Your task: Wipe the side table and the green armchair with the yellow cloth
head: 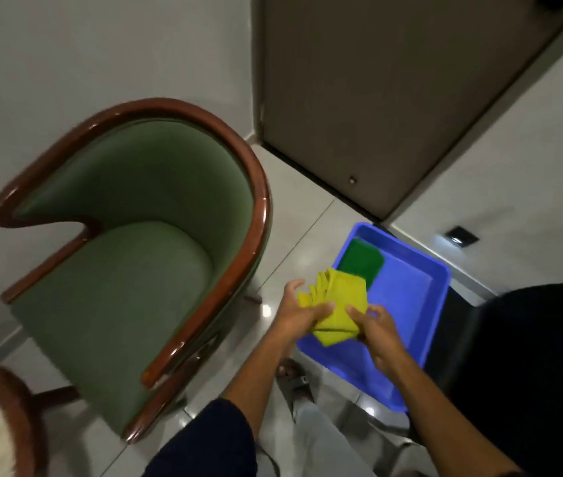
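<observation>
Both hands hold the folded yellow cloth (pixel 337 306) above the near left corner of a blue plastic tray (pixel 411 304). My left hand (pixel 302 309) grips its left edge with the thumb on top. My right hand (pixel 376 330) pinches its right edge. The green armchair (pixel 128 256), with a curved glossy wooden frame, stands to the left of my hands, its seat bare. A round side table (pixel 1 418) with a wooden rim and pale top shows only partly at the bottom left corner.
A folded green cloth (pixel 362 261) lies in the tray's far corner. The tray rests on a black surface (pixel 531 356) at the right. A closed door (pixel 393 98) is ahead, white walls beside it. My sandalled foot (pixel 294 376) stands on the tiled floor.
</observation>
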`<action>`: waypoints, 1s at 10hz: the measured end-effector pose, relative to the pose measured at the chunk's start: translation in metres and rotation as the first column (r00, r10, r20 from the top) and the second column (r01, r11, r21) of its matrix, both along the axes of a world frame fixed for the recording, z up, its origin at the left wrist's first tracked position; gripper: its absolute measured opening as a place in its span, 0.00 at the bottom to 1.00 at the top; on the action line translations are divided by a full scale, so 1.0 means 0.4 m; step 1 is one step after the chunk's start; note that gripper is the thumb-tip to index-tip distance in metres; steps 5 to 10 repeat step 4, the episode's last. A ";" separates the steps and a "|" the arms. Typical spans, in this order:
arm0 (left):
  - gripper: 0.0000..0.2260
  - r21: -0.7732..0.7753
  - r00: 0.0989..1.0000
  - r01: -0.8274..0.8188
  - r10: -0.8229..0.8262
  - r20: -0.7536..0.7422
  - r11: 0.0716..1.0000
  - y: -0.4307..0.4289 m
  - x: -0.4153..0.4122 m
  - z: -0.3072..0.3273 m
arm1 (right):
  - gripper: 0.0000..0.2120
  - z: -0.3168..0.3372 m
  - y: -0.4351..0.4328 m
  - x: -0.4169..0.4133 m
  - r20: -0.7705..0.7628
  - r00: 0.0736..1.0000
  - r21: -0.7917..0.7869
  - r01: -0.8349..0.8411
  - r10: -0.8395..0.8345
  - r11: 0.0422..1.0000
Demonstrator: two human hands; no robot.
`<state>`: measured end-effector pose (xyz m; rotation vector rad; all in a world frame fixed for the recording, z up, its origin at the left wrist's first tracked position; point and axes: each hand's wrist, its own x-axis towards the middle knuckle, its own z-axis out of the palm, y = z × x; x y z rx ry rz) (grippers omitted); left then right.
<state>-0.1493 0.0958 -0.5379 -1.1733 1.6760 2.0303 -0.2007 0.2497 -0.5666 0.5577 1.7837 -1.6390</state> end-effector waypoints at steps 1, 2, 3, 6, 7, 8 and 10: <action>0.28 -0.149 0.983 0.182 -0.181 0.017 0.972 0.076 0.051 -0.059 | 0.21 -0.051 0.059 0.087 -0.079 0.995 0.248 -0.037 0.059 0.968; 0.21 -0.310 0.910 0.413 -0.400 0.108 0.857 0.079 0.057 -0.048 | 0.19 -0.062 0.049 0.099 -0.159 0.936 0.442 -0.216 0.313 0.871; 0.23 -0.542 0.738 0.657 -0.594 0.321 0.523 -0.011 0.070 -0.016 | 0.21 -0.057 -0.017 0.083 -0.058 0.731 0.576 -0.532 0.680 0.621; 0.24 -0.650 0.765 0.606 -0.559 0.320 0.458 -0.093 0.100 0.053 | 0.22 -0.025 -0.036 0.069 0.150 0.532 0.727 -0.631 0.833 0.272; 0.24 -0.650 0.765 0.606 -0.559 0.320 0.458 -0.093 0.100 0.053 | 0.22 -0.025 -0.036 0.069 0.150 0.532 0.727 -0.631 0.833 0.272; 0.24 -0.650 0.765 0.606 -0.559 0.320 0.458 -0.093 0.100 0.053 | 0.22 -0.025 -0.036 0.069 0.150 0.532 0.727 -0.631 0.833 0.272; 0.24 -0.650 0.765 0.606 -0.559 0.320 0.458 -0.093 0.100 0.053 | 0.22 -0.025 -0.036 0.069 0.150 0.532 0.727 -0.631 0.833 0.272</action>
